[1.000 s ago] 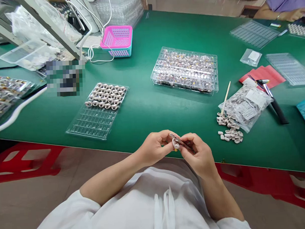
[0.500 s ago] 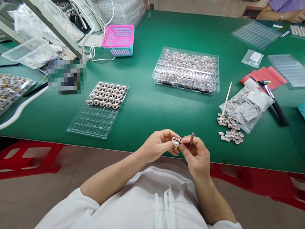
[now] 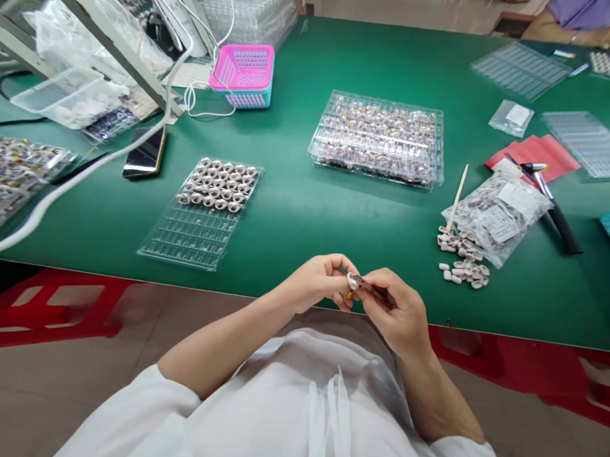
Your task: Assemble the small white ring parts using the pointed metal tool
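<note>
We're pinching the little white oval ring in the fingertips of our left hand, over the green table edge, seemingly to steady it while our right hand squeezes tweezers against it.

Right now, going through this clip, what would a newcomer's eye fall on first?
The two hands meet at the near edge of the green table: the left hand pinches a small white ring-shaped piece, the right hand holds a thin metal tool to it. Next comes the pink basket at the far side, then the clear tray left of centre, partly filled with similar pieces.
</note>
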`<state>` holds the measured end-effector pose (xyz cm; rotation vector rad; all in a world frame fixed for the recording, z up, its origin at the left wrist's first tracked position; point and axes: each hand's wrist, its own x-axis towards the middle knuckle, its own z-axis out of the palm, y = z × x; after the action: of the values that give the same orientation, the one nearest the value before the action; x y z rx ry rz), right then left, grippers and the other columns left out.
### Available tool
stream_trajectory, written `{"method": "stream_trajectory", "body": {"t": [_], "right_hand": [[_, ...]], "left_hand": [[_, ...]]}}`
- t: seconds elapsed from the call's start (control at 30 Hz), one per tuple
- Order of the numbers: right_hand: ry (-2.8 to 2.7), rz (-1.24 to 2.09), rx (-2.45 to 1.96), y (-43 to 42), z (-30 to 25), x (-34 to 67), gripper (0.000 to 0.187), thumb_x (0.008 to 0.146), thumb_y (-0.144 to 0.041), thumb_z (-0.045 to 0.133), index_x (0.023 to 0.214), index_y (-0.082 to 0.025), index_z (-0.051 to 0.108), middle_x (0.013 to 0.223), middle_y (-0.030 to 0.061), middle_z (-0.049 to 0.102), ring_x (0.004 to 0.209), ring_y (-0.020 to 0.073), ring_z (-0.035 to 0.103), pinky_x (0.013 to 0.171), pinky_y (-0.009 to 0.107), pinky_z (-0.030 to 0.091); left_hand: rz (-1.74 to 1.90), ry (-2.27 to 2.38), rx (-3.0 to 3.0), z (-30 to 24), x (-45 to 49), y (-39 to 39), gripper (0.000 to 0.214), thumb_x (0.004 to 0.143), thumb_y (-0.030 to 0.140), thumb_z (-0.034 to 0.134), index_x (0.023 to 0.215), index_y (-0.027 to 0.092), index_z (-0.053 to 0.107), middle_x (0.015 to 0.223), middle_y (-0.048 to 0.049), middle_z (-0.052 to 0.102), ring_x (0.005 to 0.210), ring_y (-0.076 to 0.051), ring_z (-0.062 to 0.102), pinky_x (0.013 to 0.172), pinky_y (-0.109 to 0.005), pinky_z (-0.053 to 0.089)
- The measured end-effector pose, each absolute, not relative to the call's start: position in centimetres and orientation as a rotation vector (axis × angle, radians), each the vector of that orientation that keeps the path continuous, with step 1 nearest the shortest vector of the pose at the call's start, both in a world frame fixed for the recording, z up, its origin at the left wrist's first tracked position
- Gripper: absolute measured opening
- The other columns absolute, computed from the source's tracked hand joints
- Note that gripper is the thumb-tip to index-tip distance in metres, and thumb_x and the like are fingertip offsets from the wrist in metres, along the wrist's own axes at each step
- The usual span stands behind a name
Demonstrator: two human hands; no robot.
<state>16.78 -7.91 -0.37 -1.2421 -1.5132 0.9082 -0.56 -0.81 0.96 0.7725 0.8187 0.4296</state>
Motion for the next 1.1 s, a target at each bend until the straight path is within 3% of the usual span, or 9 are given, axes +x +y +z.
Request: {"method": "stream_trajectory", "body": {"t": [0.2, 0.43, 0.7, 1.1], "right_hand": [[-1.365, 1.077, -1.307, -8.1, -1.0, 16.7, 0.004, 0.09, -0.022, 0.065, 0.092, -0.025, 0.067, 0.084, 0.0006, 0.065, 0.07, 0.0137, 0.058, 0.061, 0.025, 0.046], [-1.356, 1.126, -1.254, -7.8, -1.3, 16.7, 0.01, 0.091, -0.023, 0.065, 0.097, -0.026, 0.071, 0.09, 0.0025, 0.068, 0.08, 0.0166, 0.064, 0.071, 0.028, 0.05], [-1.551, 1.061, -1.306, -7.5, -0.5, 17.3, 0.009, 0.091, -0.02, 0.061, 0.093, -0.023, 0.068, 0.084, 0.0016, 0.067, 0.073, 0.0144, 0.061, 0.065, 0.026, 0.048], [-1.733, 0.899, -1.345, -7.1, -0.7, 17.5, 0.011, 0.084, -0.013, 0.058, 0.084, -0.022, 0.064, 0.075, -0.0017, 0.063, 0.059, 0.0102, 0.051, 0.054, 0.023, 0.041]], "left_hand": [[0.464, 0.885, 0.827, 0.6, -0.6, -0.6, 0.028, 0.066, 0.025, 0.083, 0.083, 0.009, 0.068, 0.067, -0.0038, 0.074, 0.05, -0.01, 0.067, 0.053, -0.021, 0.058], [0.424, 0.938, 0.868, 0.9, -0.7, -0.4, 0.022, 0.067, 0.021, 0.081, 0.082, 0.009, 0.07, 0.064, -0.0026, 0.073, 0.049, -0.009, 0.066, 0.052, -0.02, 0.058], [0.247, 0.904, 0.834, 0.8, -0.8, 0.6, 0.014, 0.063, 0.013, 0.076, 0.076, 0.012, 0.071, 0.059, -0.0001, 0.07, 0.051, -0.01, 0.064, 0.051, -0.022, 0.059], [0.212, 0.912, 0.843, 0.7, -0.6, 0.8, 0.027, 0.063, 0.014, 0.081, 0.077, 0.014, 0.058, 0.06, -0.0018, 0.071, 0.052, -0.012, 0.066, 0.053, -0.026, 0.06]]}}
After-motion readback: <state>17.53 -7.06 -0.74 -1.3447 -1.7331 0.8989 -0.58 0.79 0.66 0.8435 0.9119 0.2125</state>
